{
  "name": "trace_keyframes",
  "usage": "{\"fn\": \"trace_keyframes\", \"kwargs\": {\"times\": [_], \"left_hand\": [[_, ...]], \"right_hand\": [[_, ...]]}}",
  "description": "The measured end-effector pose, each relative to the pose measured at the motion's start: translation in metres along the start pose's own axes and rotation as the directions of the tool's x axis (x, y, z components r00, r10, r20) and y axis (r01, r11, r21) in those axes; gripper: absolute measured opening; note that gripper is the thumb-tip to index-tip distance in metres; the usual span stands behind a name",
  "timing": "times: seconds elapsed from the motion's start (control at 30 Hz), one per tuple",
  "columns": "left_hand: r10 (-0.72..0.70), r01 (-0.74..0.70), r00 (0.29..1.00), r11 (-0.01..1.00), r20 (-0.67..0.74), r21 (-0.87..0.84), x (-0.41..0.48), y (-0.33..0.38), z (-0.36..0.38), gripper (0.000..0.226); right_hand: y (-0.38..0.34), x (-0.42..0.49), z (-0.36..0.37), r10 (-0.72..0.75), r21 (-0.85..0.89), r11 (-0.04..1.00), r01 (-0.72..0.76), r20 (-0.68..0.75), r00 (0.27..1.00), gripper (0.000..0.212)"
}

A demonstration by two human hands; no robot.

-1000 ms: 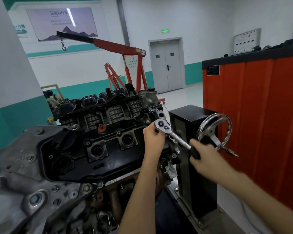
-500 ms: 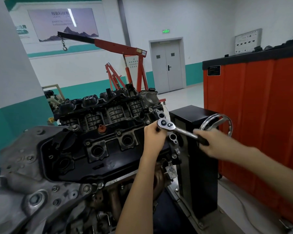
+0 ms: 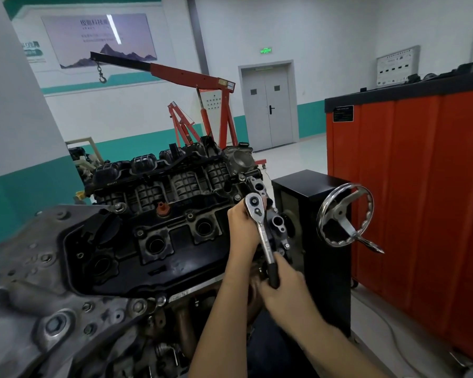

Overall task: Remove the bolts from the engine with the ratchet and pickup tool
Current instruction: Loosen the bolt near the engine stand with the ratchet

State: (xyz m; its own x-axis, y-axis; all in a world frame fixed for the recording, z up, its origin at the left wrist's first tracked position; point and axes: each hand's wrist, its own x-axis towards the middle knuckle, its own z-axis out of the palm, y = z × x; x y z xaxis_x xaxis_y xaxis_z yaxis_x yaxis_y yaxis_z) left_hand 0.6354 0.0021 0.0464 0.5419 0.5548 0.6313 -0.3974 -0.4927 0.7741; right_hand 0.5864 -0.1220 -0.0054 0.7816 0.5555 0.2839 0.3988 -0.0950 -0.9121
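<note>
Chrome-plated steel is showing along the shank of the ratchet, which is sitting at the right-hand end of the engine, over the corner of the black valve cover. The drive head is pointing up and away from the person. The black grip is pointing down and toward the person, so the long axis is running almost along the line of sight, leaning slightly right at its lower end.

The left hand is cupping the tool just beside and beneath the drive head, with its fingers curled round it. What they are enclosing below the head is hidden. The right hand is wrapping its fingers and thumb round the black grip at the lower end. The bolt being worked is not showing. It is judged to be lying directly under the drive head, hidden by the head and the left hand.

The coming move is judged to be a swing of the handle about the head. The left hand is nearer the pivot and is steadying it. The right hand is at the far end of the lever and is supplying the torque. The end bracket is lying just right of the shank, and the handwheel is standing well apart, further right. No pickup tool is showing.
</note>
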Motion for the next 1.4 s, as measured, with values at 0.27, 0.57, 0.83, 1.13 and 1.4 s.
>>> {"fn": "trace_keyframes", "kwargs": {"times": [0.27,0.57,0.83,1.13,1.4], "left_hand": [[0.017,-0.017,0.999,1.000,0.036,0.024,-0.004,0.008,-0.001,0.019],[0.017,-0.017,1.000,1.000,-0.005,-0.005,-0.004,0.000,0.004,0.041],[-0.029,0.028,0.996,1.000,0.083,0.014,-0.003,0.003,0.001,0.022],[-0.015,0.016,1.000,1.000,0.013,-0.021,-0.004,0.001,0.000,0.023],[-0.031,0.031,1.000,0.998,0.002,-0.061,-0.001,-0.001,0.003,0.056]], "right_hand": [[-0.019,0.079,-0.140,-0.228,-0.839,0.431,0.333,0.257,0.939,0.027],[0.008,-0.003,0.004,-0.013,0.004,1.000,0.013,-0.096,0.995,0.024],[0.008,0.019,-0.075,-0.057,-0.266,0.959,0.102,0.173,0.983,0.031],[-0.001,0.054,-0.110,-0.210,-0.710,0.664,0.235,0.124,0.970,0.019],[0.007,-0.001,0.014,0.001,-0.014,1.000,-0.002,-0.043,0.999,0.028]]}}
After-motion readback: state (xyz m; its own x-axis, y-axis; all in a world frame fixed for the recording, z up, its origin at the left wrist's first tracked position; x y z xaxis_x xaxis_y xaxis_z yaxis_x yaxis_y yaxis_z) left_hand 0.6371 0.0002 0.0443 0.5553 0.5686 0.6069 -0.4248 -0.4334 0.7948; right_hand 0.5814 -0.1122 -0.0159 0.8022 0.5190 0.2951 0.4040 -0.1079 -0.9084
